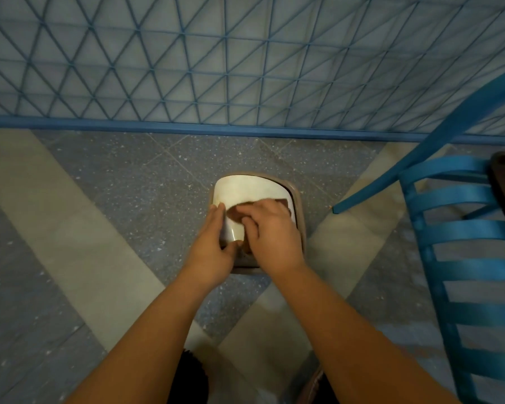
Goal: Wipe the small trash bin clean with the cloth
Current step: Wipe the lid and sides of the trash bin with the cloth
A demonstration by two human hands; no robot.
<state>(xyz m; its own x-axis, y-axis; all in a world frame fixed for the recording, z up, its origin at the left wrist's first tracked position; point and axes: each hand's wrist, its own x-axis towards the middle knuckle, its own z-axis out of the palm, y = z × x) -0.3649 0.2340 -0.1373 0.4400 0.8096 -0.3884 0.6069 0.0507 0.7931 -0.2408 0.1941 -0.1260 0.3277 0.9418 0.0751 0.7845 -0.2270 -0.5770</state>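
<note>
The left hand gripped the bin's left edge while the right hand pinched the cloth onto its lid.

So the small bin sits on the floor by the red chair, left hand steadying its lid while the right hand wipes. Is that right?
One slip: the chair is blue, not red, as the head view shows. The rest stands: the bin sits on the floor, the left hand steadies its lid, and the right hand wipes.
</note>
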